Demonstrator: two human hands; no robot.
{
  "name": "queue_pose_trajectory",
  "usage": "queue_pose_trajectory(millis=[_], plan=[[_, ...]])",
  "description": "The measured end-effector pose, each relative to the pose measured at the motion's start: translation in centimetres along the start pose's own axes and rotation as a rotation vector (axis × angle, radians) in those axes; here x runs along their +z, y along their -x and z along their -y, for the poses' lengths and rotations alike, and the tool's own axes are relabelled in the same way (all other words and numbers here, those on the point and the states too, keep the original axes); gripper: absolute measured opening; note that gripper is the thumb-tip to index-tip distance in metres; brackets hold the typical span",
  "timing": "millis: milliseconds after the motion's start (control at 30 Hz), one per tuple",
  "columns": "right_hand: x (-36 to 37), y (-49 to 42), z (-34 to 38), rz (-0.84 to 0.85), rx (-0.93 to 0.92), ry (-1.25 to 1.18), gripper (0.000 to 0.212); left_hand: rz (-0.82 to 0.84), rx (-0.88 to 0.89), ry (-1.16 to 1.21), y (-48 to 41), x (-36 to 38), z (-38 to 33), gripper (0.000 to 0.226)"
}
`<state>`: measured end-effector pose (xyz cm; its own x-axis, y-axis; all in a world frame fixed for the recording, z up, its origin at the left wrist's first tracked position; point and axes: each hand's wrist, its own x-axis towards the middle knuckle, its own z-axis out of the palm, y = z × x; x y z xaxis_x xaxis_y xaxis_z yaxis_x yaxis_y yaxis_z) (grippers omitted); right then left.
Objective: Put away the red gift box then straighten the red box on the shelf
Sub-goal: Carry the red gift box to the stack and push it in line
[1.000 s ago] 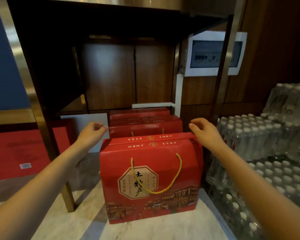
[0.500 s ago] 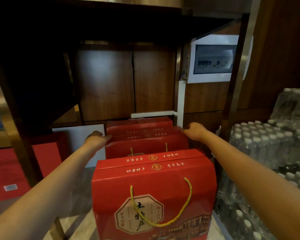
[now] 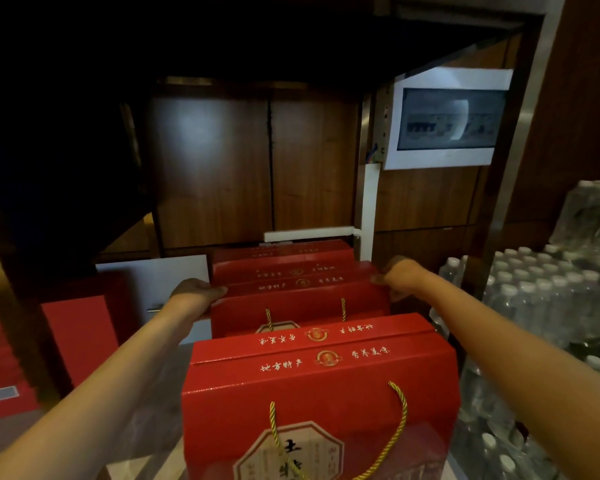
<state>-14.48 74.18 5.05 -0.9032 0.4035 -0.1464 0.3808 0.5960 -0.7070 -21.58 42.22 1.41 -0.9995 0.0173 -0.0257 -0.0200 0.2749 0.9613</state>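
Head view, left hand [image 3: 196, 293], right hand [image 3: 400, 274] flanking red box [image 3: 298, 299]

Front gift box [image 3: 321, 393]: nearest, on floor
Second box [image 3: 298, 303]: directly behind it
Bottled water [image 3: 541, 306]: right of both

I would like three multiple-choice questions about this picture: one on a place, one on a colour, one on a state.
1. Where are the water bottles?
A. right of the boxes
B. left of the boxes
C. on top of the boxes

2. What colour is the rope handle of the nearest box?
A. white
B. gold
C. blue

3. What are both hands doing?
A. hanging free
B. holding bottles
C. gripping the second box

Key: 1 A, bottles stand at the right. 2 B, the cord is gold. 3 C, left hand and right hand hold its ends.
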Motion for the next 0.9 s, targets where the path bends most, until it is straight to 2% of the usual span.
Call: queue_pose_trajectory(millis=[167,400,900], plan=[[0.2,0.3,-0.4,-0.022,-0.025,0.04,0.039,-0.003,0.011,0.029,0.5,-0.4,0.2,0.017],[0.2,1.0,-0.8,-0.017,-0.061,0.11,0.026,-0.01,0.019,0.037,1.7,-1.2,0.5,0.012],[0.1,2.3,-1.1,-0.015,-0.088,0.13,0.022,-0.011,0.017,0.054,3.1,-1.6,0.6,0.01]])
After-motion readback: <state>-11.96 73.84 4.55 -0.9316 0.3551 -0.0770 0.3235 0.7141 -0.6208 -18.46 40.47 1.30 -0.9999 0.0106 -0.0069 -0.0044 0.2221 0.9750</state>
